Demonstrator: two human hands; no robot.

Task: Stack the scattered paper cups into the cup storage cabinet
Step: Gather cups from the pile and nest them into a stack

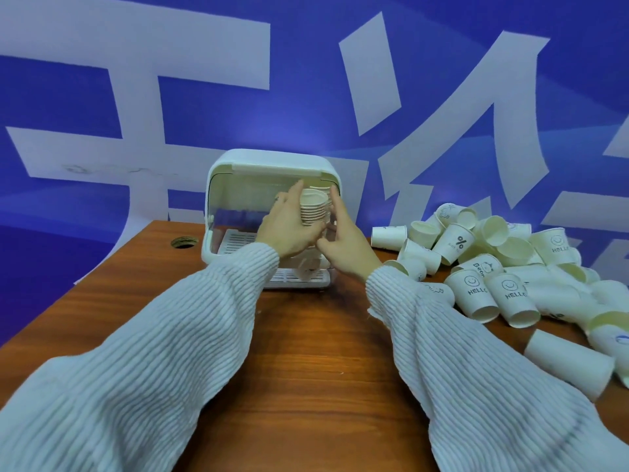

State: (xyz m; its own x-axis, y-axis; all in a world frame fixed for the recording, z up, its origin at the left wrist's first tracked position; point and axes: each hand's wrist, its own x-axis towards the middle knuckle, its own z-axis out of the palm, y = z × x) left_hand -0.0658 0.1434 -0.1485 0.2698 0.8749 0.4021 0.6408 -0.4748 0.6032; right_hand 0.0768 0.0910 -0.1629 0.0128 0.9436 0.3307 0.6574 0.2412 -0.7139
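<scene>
A wooden table [306, 352] carries the white cup cabinet [231, 185] and scattered paper cups [510, 284].

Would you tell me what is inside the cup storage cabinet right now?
A stack of paper cups held between both hands, above a slatted white tray. The stack's lower part is hidden by the hands.
</scene>
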